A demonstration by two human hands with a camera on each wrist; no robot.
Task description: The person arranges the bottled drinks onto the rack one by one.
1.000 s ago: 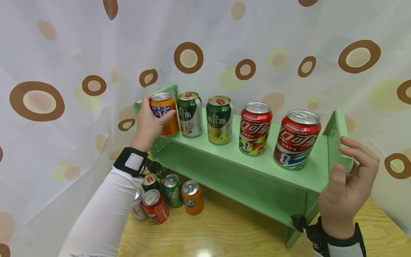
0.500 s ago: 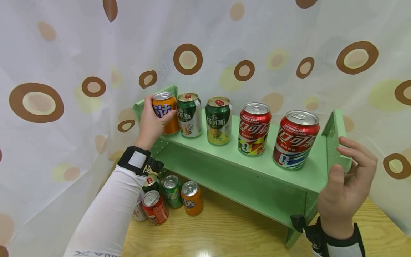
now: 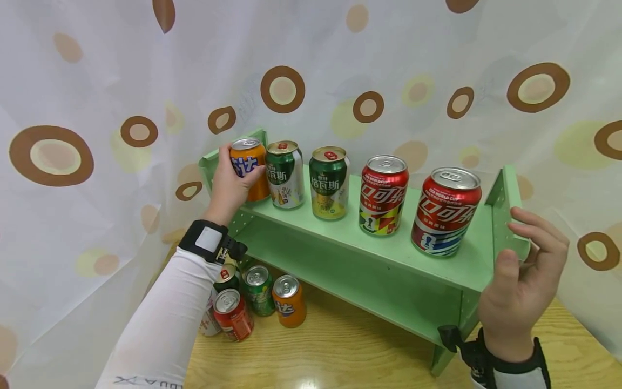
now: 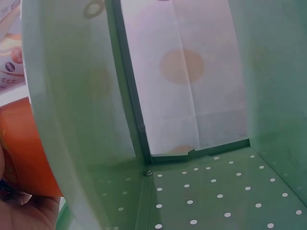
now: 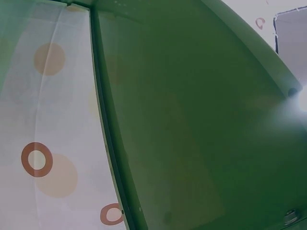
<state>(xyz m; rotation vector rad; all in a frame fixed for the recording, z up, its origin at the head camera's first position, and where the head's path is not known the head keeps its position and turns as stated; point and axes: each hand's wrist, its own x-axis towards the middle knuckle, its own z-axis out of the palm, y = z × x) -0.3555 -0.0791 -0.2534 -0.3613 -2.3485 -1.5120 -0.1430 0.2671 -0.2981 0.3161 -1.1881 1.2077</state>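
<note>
The orange Fanta can point(image 3: 249, 156) stands upright toward ten o'clock on the upper level of the green shelf point(image 3: 350, 224), the left hand point(image 3: 229, 186) gripping its side, thumb in front. If full, it should be weighty, firm and slick, best held round the middle. Just beside it at three o'clock is a kvass can point(image 3: 285, 181). At four o'clock the right hand point(image 3: 527, 286) touches the end panel point(image 3: 508, 197); whether it grips, I cannot tell.

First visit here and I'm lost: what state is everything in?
Held orange can: upright.
Left hand: curled round that can.
Two green cans: upright, apparently unopened.
Two red cans: upright, apparently unopened.
Shelf: standing, cans on top.
Right hand: fingers bent against the shelf's end.
Cans on the table: upright, some partly hidden.
</note>
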